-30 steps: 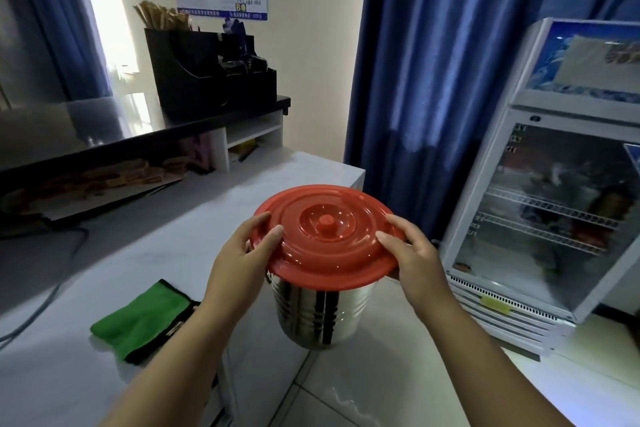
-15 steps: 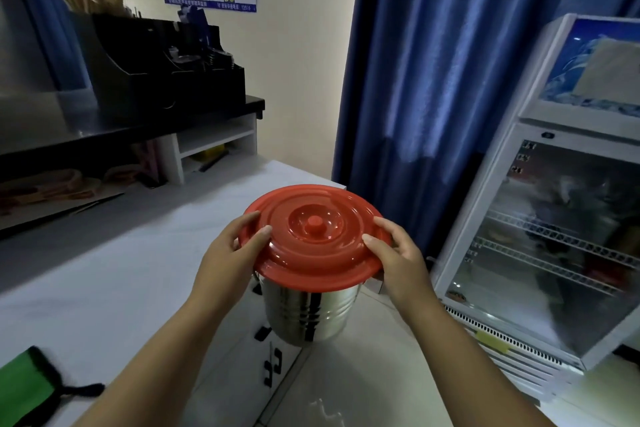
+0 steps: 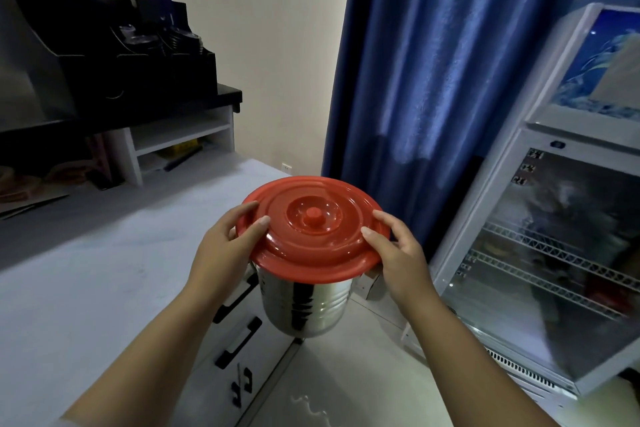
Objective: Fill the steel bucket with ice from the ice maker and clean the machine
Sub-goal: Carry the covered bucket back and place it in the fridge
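Observation:
I carry a ribbed steel bucket (image 3: 306, 305) in mid-air past the corner of the white counter (image 3: 86, 270). A round red lid (image 3: 313, 227) with a small centre knob covers it. My left hand (image 3: 227, 246) grips the lid's left rim, thumb on top and fingers curled under the edge. My right hand (image 3: 396, 253) holds the right rim the same way. The bucket's inside is hidden by the lid. No ice maker is in view.
A glass-door display fridge (image 3: 554, 253) stands at the right. Blue curtains (image 3: 433, 62) hang behind the bucket. A black organizer (image 3: 114, 55) sits on a dark shelf at the back left. Cabinet drawers with black handles (image 3: 239, 340) are below the counter edge.
The view has swung right and forward along the counter; the green cloth has dropped out of sight. Both hands keep the same grip on the lidded bucket.

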{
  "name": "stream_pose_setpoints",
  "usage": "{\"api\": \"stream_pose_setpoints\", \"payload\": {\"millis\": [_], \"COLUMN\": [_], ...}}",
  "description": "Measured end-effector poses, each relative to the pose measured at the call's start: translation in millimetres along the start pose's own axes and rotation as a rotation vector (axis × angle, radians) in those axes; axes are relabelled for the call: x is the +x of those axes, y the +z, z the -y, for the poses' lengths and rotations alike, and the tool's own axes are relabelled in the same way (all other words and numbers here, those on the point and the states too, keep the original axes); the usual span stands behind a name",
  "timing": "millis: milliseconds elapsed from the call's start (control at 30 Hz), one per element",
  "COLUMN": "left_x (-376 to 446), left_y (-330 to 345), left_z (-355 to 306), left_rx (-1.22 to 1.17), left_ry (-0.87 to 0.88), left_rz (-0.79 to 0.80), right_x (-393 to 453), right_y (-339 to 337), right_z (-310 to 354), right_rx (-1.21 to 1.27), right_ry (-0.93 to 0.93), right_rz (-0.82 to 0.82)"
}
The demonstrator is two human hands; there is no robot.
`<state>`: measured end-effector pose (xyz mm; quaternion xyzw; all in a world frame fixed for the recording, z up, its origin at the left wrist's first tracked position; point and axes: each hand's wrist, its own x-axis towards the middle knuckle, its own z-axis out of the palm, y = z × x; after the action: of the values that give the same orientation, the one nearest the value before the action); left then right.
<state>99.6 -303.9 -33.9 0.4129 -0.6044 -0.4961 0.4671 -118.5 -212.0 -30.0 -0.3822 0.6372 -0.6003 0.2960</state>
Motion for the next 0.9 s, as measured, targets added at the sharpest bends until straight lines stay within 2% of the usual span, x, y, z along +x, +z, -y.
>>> {"api": "stream_pose_setpoints", "payload": {"millis": [300, 633, 900], "left_x": [80, 187, 240], "left_y": [5, -10, -31], "left_z": [18, 23, 40], "left_rx": [-0.018, -0.014, -0.025], "left_ry": [-0.009, -0.002, -0.008], "left_rz": [-0.016, -0.077, -0.136], "right_x": [78, 189, 244], "right_y": [21, 74, 119], "right_z": [-5, 0, -6], "right_rx": [0.001, -0.05, -0.014], "right_ry": [-0.017, -0.032, -0.02], "right_rz": [0.027, 0.084, 0.113]}}
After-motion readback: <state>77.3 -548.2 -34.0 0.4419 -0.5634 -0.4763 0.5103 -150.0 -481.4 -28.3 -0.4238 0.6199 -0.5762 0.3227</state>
